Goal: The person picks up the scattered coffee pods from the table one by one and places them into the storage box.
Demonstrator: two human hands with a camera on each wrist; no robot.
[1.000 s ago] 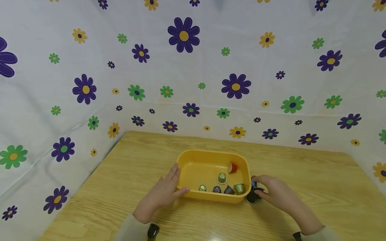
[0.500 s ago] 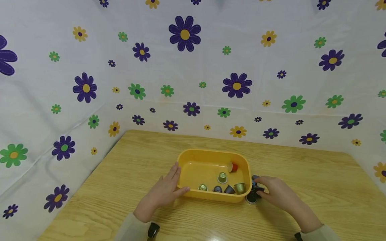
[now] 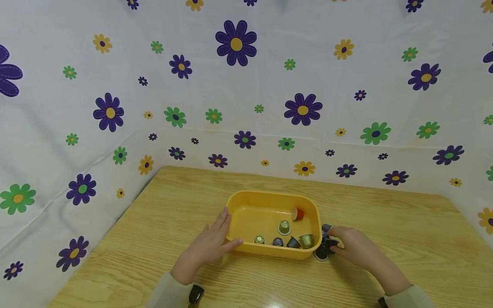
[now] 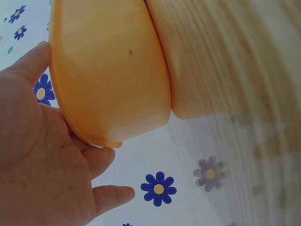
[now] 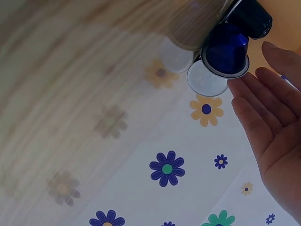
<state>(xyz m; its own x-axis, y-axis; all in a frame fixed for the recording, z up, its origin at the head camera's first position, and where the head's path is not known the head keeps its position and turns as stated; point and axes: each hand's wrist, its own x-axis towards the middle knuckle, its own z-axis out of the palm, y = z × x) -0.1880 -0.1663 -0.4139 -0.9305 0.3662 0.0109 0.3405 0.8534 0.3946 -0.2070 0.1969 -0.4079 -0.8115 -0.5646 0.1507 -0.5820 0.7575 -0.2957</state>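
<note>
A yellow bin (image 3: 271,253) on the wooden table holds several coffee capsules, among them a red one (image 3: 299,214) and a green one (image 3: 284,227). At its left end my left hand (image 3: 206,250) rests against the rim, thumb at the front and fingers extended; the left wrist view shows the hand (image 4: 42,150) touching the bin's wall (image 4: 113,70). Beside the right end stand dark and blue capsules, where my right hand (image 3: 360,248) touches them. In the right wrist view my hand (image 5: 277,108) has its fingertips by a blue capsule (image 5: 227,49), thumb apart.
Next to the blue capsule in the right wrist view are a dark capsule (image 5: 253,18) and a pale round lid (image 5: 207,84). Behind the table (image 3: 192,184) hangs a white cloth with flowers (image 3: 265,81), which also runs along the left side.
My right hand has shifted very slightly to the right, and slightly more of the capsules by its fingertips shows. The left hand and the bin have stayed in place.
</note>
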